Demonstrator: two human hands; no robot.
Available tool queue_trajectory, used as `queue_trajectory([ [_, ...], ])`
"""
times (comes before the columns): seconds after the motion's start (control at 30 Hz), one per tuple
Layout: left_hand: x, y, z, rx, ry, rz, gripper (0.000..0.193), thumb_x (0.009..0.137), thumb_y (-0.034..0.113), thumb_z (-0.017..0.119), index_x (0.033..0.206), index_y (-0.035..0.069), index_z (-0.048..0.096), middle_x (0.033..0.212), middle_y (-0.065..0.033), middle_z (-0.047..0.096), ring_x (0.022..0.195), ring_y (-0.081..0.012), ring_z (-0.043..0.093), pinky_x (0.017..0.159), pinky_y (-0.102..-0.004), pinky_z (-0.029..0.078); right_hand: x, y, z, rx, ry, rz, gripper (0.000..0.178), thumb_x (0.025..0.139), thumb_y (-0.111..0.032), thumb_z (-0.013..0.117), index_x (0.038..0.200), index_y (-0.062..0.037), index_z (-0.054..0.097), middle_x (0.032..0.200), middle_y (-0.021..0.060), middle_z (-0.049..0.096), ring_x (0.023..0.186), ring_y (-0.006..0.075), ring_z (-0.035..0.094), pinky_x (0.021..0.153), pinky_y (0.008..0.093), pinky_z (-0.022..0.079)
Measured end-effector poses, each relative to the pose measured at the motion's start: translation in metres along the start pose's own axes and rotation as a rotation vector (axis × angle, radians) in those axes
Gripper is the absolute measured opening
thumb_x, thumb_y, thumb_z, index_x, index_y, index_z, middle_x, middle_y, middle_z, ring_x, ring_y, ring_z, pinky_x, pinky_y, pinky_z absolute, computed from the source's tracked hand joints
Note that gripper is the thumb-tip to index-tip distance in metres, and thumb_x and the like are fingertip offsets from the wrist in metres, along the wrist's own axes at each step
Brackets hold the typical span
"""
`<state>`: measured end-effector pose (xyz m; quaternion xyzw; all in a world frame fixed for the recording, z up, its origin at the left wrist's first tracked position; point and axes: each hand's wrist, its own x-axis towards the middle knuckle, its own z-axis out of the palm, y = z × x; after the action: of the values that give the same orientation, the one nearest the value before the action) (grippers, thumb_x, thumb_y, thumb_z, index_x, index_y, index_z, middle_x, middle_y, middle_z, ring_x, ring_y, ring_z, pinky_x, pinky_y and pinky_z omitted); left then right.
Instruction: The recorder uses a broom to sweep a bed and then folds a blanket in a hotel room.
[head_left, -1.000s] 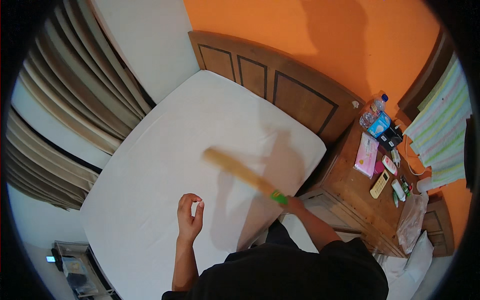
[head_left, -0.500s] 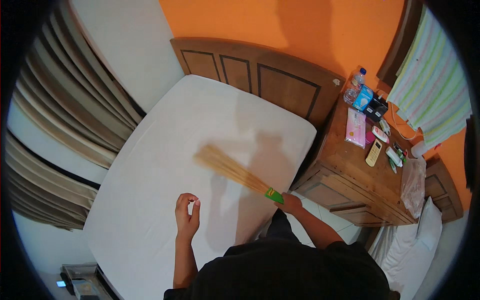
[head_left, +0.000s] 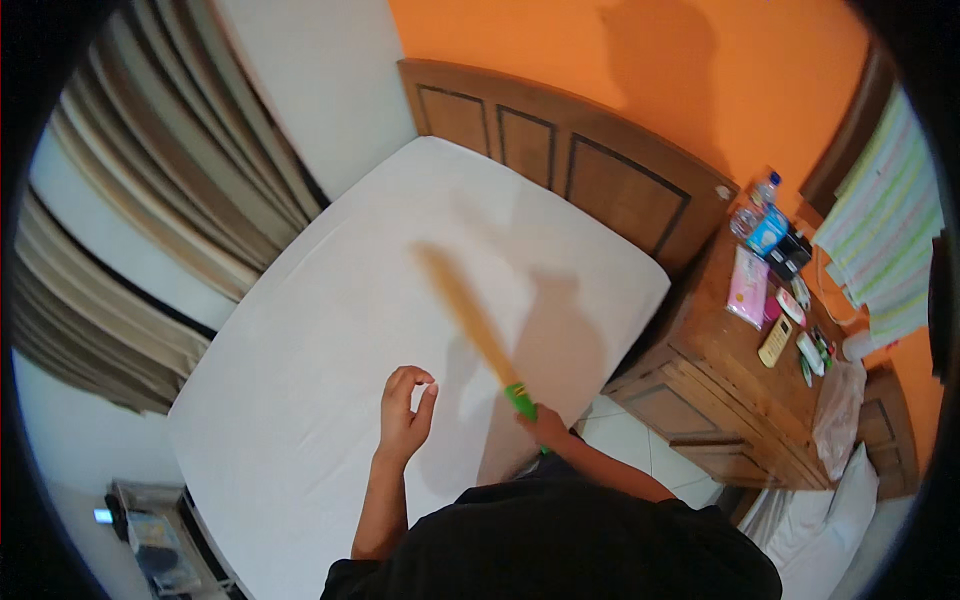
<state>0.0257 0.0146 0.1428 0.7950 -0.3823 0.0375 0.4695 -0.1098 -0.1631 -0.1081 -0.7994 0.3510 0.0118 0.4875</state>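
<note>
Gripping a broom [head_left: 468, 316] over the bed [head_left: 290, 400], the right hand [head_left: 545, 428] hides part of its green handle [head_left: 519, 400].
Bristle tips [head_left: 430, 258] blur; left hand [head_left: 404, 428] curls, narrow-gapped; a cluttered cabinet [head_left: 742, 380] stands beside the bed.

On a brown wooden cabinet [head_left: 720, 340], a clear plastic bottle with a blue cap [head_left: 752, 206] is just beside a blue-and-white carton [head_left: 768, 232] and a small black box [head_left: 790, 256]. Near them lie a flat pink packet [head_left: 747, 287] and a cream oblong handset [head_left: 774, 342]. A pastel-striped cloth [head_left: 885, 220] hangs at right, pleated grey-brown fabric curtains [head_left: 170, 150] at left.
</note>
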Motion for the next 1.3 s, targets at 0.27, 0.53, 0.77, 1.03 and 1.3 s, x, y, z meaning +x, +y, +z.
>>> queue_trajectory([
  [0.27,-0.006,-0.02,-0.042,0.152,0.174,-0.149,0.006,0.075,0.005,0.053,0.078,0.001,0.049,0.077,-0.011,0.051,0.074,-0.0252,0.048,0.067,-0.0319,0.039,0.066,-0.058,-0.005,-0.87,-0.515,-0.573,0.044,0.073,-0.044,0.051,0.096,-0.0065,0.05,0.083,0.0148,0.059,0.076,0.0303,0.058,0.065,0.0429,0.044],
  [0.53,-0.043,-0.046,-0.056,0.228,0.353,-0.375,0.005,0.074,0.002,0.053,0.077,0.002,0.049,0.076,-0.0108,0.051,0.072,-0.0244,0.049,0.065,-0.0314,0.039,0.233,-0.054,-0.064,-0.083,-0.029,0.238,0.044,0.076,-0.044,0.051,0.084,-0.0011,0.05,0.067,0.0139,0.057,0.058,0.0266,0.059,0.051,0.0365,0.048],
  [0.77,-0.022,-0.06,-0.036,0.204,0.365,-0.432,0.006,0.074,0.002,0.053,0.078,0.001,0.049,0.075,-0.0109,0.051,0.071,-0.025,0.049,0.064,-0.0318,0.04,0.177,-0.069,0.039,-0.388,-0.277,-0.407,0.048,0.075,-0.046,0.052,0.096,-0.0037,0.046,0.073,0.0184,0.058,0.066,0.0349,0.056,0.059,0.044,0.045],
  [1.03,0.017,-0.063,-0.024,0.197,0.313,-0.354,0.007,0.074,0.002,0.053,0.078,0.002,0.049,0.076,-0.0107,0.052,0.071,-0.0255,0.049,0.064,-0.0321,0.04,0.219,-0.063,0.029,-0.81,-0.508,-0.5,0.05,0.072,-0.04,0.05,0.111,-0.0095,0.043,0.09,0.0148,0.059,0.081,0.0302,0.057,0.07,0.0412,0.045],
  [1.3,-0.014,-0.055,-0.03,0.212,0.303,-0.367,0.006,0.074,0.002,0.053,0.078,0.002,0.049,0.076,-0.0107,0.052,0.071,-0.0251,0.049,0.064,-0.0322,0.04,0.298,-0.073,-0.074,-0.348,0.222,0.119,0.046,0.074,-0.042,0.053,0.087,0.0023,0.051,0.08,0.0201,0.059,0.075,0.0332,0.058,0.066,0.0429,0.046],
])
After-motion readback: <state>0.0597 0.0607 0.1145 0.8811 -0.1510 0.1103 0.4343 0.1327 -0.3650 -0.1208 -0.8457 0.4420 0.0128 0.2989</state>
